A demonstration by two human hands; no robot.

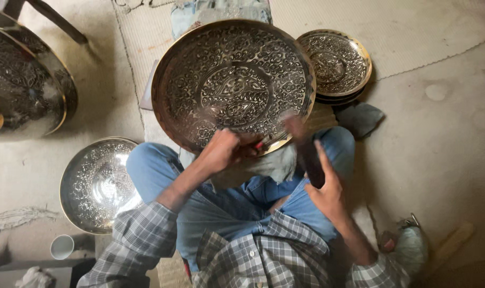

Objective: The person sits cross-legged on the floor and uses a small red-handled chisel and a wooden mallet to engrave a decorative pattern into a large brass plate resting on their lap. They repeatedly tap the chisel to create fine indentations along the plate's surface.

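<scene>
A large round engraved metal tray [232,80] leans tilted against my knees, its patterned face toward me. My left hand [224,151] grips a small chisel-like tool [259,144] pressed on the tray's lower rim. My right hand [323,186] holds a dark hammer [306,152], motion-blurred, its head just right of the tool. I sit cross-legged in blue jeans and a checked shirt, with a cloth on my lap under the tray's edge.
A stack of smaller engraved plates [336,64] lies at the upper right. An engraved bowl [96,184] rests by my left knee, another big tray [24,80] at the far left. A white cup [62,247], a grey rag [360,117] and tools [407,234] lie on the floor.
</scene>
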